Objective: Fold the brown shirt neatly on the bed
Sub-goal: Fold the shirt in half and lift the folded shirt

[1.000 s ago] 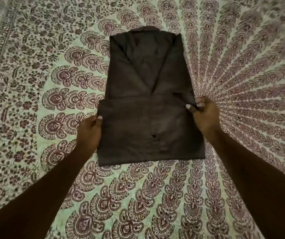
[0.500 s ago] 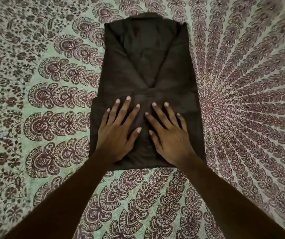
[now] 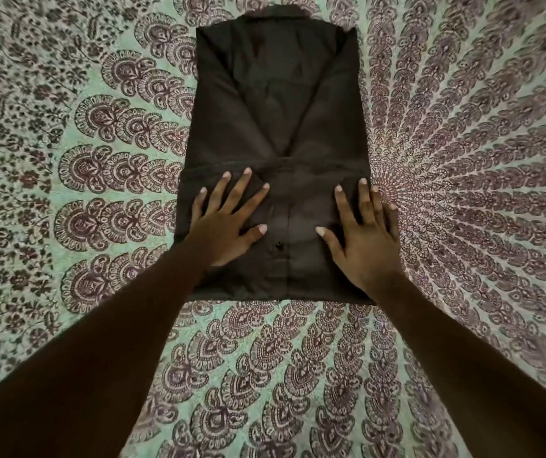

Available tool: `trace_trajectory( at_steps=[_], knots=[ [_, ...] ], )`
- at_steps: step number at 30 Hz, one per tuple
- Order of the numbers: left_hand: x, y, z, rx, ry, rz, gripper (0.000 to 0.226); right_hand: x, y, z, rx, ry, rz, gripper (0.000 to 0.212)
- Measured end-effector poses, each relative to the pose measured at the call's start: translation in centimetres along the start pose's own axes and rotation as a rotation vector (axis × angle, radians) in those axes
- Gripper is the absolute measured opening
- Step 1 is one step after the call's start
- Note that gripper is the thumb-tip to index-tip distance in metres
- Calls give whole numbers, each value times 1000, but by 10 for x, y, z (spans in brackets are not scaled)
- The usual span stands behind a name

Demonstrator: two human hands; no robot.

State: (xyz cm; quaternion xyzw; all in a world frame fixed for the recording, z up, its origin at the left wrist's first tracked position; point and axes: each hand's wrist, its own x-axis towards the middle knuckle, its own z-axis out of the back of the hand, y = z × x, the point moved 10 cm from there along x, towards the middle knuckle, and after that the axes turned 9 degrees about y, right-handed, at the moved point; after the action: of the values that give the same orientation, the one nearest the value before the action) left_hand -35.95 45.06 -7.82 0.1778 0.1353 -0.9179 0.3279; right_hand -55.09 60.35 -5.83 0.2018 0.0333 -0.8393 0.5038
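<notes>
The brown shirt (image 3: 275,104) lies flat on the bed (image 3: 100,200), on a printed spread of green and maroon, near the middle of the view. It is folded into a tall narrow rectangle. Its long axis runs straight away from the person, with the collar (image 3: 281,11) at the far end and a straight folded edge at the near end. The sides are turned in, so two slanted edges meet in a V over the upper half. A lower panel is folded up over the near half, and its top edge crosses the shirt just beyond the fingertips. A small dark button (image 3: 278,246) shows on this panel, between the two hands.

The left hand (image 3: 228,226) rests palm down on the left part of the near panel, its fingers (image 3: 243,190) straight, spread and grasping nothing. The right hand (image 3: 364,246) rests palm down on the right part, fingers likewise straight and released. Its outer fingers reach past the shirt's right edge onto the spread. Both hands point away from the person, and both forearms come in from the bottom corners.
</notes>
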Motion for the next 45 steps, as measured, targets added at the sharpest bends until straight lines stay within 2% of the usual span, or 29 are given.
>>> trace_trajectory(
  at_steps=[4, 7, 12, 16, 22, 26, 31, 33, 37, 39, 43, 45],
  knots=[
    [-33, -12, 26, -14, -34, -147, 68, -53, 14, -2, -41, 70, 228, 76],
    [-91, -15, 12, -70, -56, -204, 74, -89, 10, -25, -22, 152, 365, 76],
    [-152, 26, -44, -102, 12, -73, 57, -93, 2, -29, -62, 130, 367, 74],
    [-144, 31, -18, -71, -95, -118, 45, -81, 7, 0, -33, 8, 322, 53],
    [-96, 64, 83, -435, -275, -57, 35, -48, -2, 87, 278, -168, 116, 43],
    [-45, 97, 156, -640, -461, 21, 10, 7, -4, 156, 504, -352, 63, 21],
    [37, 100, 231, -492, -622, -207, 27, 104, -15, 210, 637, -473, 7, 23],
    [74, 109, 251, -499, -651, -215, 34, 145, -18, 228, 645, -526, 19, 21],
    [144, 131, 266, -559, -610, -151, 46, 225, -20, 248, 580, -510, -31, 18],
    [179, 145, 262, -534, -559, -52, 45, 265, -19, 250, 499, -465, -61, 19],
    [232, 163, 238, -461, -393, 196, 34, 325, -24, 237, 400, -306, -194, 25],
    [237, 158, 222, -384, -326, 268, 36, 335, -26, 218, 328, -201, -287, 38]
  ],
)
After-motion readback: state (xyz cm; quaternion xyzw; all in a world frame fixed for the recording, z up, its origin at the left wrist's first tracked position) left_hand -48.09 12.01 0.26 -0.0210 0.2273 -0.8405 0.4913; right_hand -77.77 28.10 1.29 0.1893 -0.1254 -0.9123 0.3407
